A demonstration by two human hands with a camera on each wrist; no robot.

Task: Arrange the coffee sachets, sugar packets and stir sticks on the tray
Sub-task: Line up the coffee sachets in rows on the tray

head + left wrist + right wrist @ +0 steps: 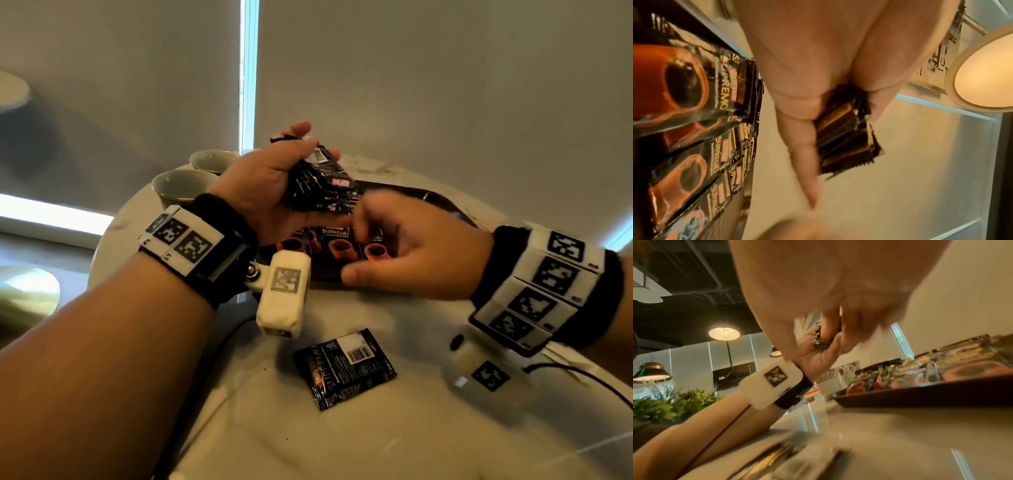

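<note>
Legibly "SUPREMO" — tray sachets point(337, 245)

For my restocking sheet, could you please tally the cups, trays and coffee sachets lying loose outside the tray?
Cups: 2
Tray: 1
Loose sachet: 1
Total: 4
The bundle of sachets in the left hand and those on the tray overlap too much to count.
</note>
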